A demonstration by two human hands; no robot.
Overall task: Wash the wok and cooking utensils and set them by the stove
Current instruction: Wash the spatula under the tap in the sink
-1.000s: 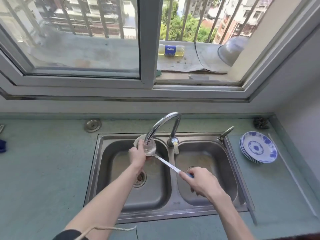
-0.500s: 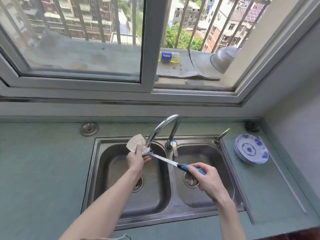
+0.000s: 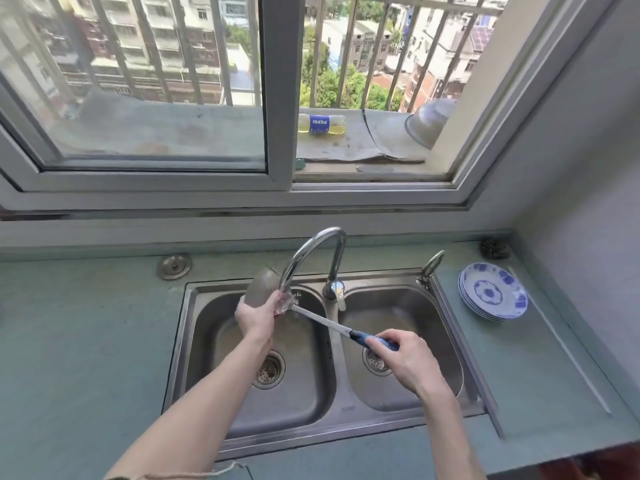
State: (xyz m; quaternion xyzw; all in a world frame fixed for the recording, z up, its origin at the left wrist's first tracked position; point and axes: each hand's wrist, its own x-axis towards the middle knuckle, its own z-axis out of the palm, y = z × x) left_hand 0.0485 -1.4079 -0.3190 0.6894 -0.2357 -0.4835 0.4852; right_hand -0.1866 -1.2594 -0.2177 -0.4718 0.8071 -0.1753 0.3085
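While water runs from the faucet [image 3: 313, 252], the ladle [image 3: 320, 318] lies slanted under its spout: stiff metal, light, surely slippery when wet. The left hand [image 3: 256, 315] wraps its bowl; the right hand [image 3: 403, 358] clamps the blue grip, the safest hold.

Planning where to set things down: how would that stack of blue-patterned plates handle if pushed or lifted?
The plates look ceramic, so probably heavy for their size and breakable. Stacked loosely, the top ones may slide if pushed. They sit flat on the counter, so tipping seems unlikely.
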